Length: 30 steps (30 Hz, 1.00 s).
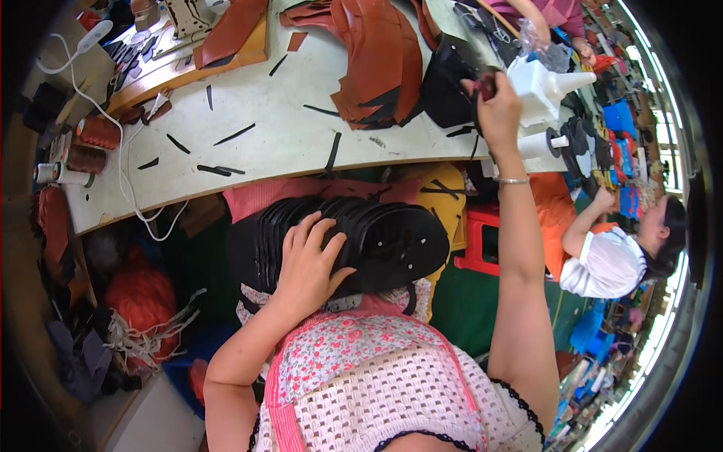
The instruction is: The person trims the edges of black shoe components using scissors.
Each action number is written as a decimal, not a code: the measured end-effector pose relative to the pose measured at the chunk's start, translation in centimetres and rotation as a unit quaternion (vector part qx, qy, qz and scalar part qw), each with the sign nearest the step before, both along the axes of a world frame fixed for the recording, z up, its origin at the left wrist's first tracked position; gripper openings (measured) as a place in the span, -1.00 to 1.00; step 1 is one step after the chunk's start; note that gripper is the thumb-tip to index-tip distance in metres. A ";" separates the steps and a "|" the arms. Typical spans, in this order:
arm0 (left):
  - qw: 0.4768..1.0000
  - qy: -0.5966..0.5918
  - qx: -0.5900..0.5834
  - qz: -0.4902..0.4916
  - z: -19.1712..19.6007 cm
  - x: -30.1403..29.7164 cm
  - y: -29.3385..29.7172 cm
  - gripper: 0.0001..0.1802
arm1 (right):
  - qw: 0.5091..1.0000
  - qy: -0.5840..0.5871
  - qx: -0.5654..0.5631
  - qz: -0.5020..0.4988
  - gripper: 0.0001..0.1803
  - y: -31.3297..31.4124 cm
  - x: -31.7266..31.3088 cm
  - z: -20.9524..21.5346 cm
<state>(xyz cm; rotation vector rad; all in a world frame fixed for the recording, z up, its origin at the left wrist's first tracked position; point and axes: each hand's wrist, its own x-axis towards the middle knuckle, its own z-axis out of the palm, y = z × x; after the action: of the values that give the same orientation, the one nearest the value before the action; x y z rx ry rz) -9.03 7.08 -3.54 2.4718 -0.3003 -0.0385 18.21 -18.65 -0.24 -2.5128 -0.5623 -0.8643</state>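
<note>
A row of overlapping black, rounded pieces [407, 241], shaped like shoe parts, lies across my lap. My left hand [312, 256] rests on it with the fingers spread, pressing lightly on the top layers. Small pale dots show on the rightmost piece. Out over the table's far right, my right hand [498, 105] is closed around a small dark object with a reddish part; blur and my fingers hide its kind. Just beside that hand lies a black sheet-like piece [446, 94], next to a white bottle with a pointed nozzle [538, 90].
Brown leather pieces [380, 60] are heaped on the white table [256, 162], among scattered black strips [235, 135]. Thread spools [98, 133] and a white cable stand at the left. A red stool [480, 239] is under the table edge. A co-worker in white [608, 260] sits at the right.
</note>
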 end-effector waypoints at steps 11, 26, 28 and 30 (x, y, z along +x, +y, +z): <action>0.998 -0.036 0.049 0.001 -1.1 -0.5 -1.2 -0.56 | 0.760 0.541 0.350 0.088 -0.64 6.9 -24.6 -9.0; 0.785 0.292 -0.546 0.021 0.7 2.8 -7.3 -0.46 | 0.828 0.452 0.318 0.096 -0.72 -1.7 -25.1 1.1; 0.829 0.197 -0.523 0.025 0.5 2.8 -7.0 -0.51 | 0.901 0.390 0.120 0.144 -0.55 -4.2 -22.3 2.7; 0.834 0.200 -0.513 0.021 0.9 2.9 -6.3 -0.50 | 0.919 0.364 -0.027 0.148 -0.38 -6.4 -21.0 3.8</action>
<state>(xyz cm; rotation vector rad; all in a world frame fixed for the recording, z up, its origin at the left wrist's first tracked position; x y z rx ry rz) -6.17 0.81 -2.62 1.3431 -0.0426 -0.2918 -2.79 -25.01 3.61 -2.4545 -0.6705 0.2140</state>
